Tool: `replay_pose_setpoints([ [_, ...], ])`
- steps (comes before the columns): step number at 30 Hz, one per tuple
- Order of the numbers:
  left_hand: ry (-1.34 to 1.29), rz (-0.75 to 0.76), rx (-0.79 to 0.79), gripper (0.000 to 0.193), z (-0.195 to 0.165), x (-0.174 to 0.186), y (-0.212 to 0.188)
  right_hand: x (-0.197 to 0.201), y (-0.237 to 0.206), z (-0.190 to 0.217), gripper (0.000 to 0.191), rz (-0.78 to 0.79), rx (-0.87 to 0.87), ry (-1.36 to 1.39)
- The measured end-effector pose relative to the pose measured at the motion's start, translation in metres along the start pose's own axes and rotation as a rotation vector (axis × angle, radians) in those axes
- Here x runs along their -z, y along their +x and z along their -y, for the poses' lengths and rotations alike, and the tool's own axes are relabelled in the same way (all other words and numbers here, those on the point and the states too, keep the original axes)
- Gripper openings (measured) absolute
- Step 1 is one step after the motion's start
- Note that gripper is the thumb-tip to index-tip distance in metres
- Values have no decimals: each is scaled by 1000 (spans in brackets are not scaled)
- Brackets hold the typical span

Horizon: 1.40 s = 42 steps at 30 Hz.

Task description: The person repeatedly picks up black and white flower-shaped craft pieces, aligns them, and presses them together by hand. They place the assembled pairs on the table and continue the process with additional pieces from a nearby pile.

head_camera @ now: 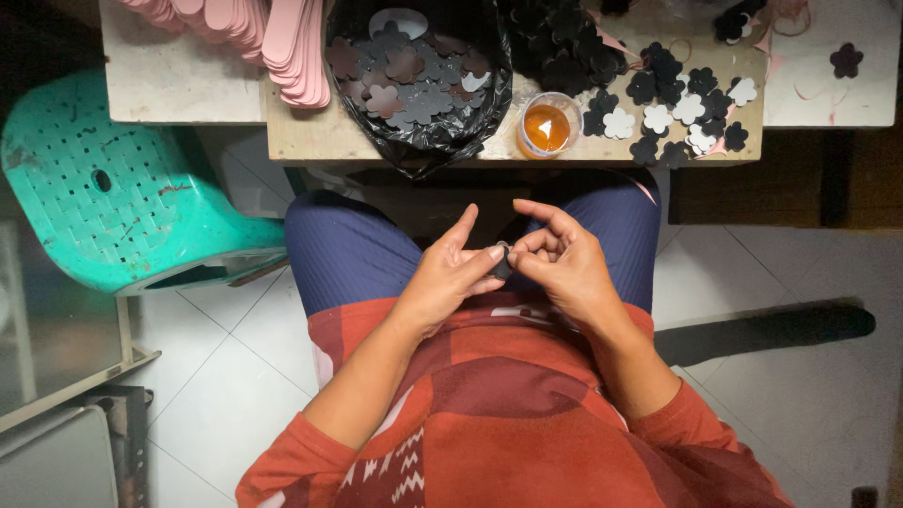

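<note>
Over my lap, my left hand [450,277] and my right hand [561,261] meet around a small dark flower-shaped piece [502,262]. The left thumb and fingers pinch it from the left, the right fingertips press on it from the right. Most of the piece is hidden between the fingers. On the wooden bench [310,136] ahead, a black plastic bag [420,75] lies open with several dark flower cut-outs inside. A small clear cup of orange liquid [546,126] stands at the bench's front edge, just above my hands.
Loose black and white flower cut-outs [679,105] are spread on the bench's right part. A stack of pink foam strips [282,47] leans at the back left. A green plastic stool [113,183] stands to my left on the white tiled floor [235,357].
</note>
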<state>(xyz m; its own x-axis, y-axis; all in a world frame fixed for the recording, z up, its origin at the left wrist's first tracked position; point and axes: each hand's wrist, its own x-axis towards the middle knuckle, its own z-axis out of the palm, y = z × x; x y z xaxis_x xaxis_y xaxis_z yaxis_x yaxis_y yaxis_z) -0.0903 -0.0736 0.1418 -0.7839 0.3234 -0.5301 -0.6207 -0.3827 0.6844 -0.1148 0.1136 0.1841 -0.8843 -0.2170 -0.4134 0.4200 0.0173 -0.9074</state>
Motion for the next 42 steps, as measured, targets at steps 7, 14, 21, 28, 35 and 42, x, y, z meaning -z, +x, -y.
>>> replay_pose_setpoints([
  [7, -60, 57, -153, 92, 12, 5, 8, 4, 0, -5, 64, -20, 98, 61],
  [14, 50, -7, -295, 87, 9, 5, 9, 9, 2, -10, 66, -17, 116, 68],
  [21, 153, -104, -331, 83, 7, -2, 3, -2, 4, -15, 72, -16, 114, 86],
  [28, 66, -56, -299, 80, 10, -1, 6, -5, 5, -16, 71, -61, 145, 2],
  [35, 54, -18, -374, 66, 12, 0, 12, -1, 4, -12, 74, -58, 157, 39],
  [42, 6, -7, -389, 66, 16, -5, 11, -4, 6, -22, 73, -23, 97, 122],
])
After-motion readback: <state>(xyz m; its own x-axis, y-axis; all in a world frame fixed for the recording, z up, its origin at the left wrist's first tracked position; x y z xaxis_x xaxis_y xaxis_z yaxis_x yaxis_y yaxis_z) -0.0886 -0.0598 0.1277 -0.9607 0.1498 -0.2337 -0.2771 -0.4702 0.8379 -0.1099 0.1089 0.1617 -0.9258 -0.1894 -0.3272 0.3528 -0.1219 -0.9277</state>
